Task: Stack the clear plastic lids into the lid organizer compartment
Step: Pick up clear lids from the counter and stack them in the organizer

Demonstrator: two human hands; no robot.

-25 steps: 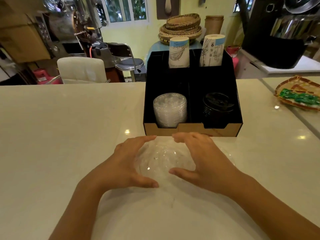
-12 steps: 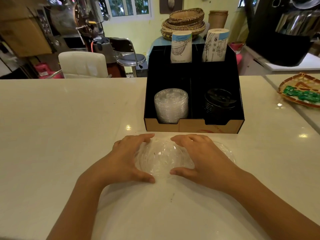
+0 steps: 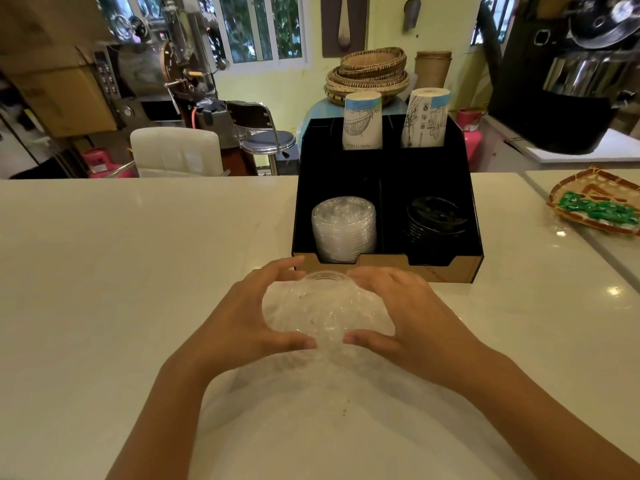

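A bunch of clear plastic dome lids (image 3: 325, 306) sits between my two hands on the white counter, just in front of the black lid organizer (image 3: 388, 263). My left hand (image 3: 242, 317) cups the lids from the left and my right hand (image 3: 408, 317) from the right, thumbs nearly meeting at the front. In the organizer's front left compartment stands a stack of clear lids (image 3: 343, 230). The front right compartment holds black lids (image 3: 434, 220).
Two stacks of paper cups (image 3: 363, 121) stand in the organizer's back compartments. A woven tray with green packets (image 3: 595, 206) lies at the right on the counter. Chairs, baskets and coffee machines stand behind the counter.
My hands have drawn closer together around the clear lids, gathering them into a taller, tighter bunch. The view has shifted slightly.
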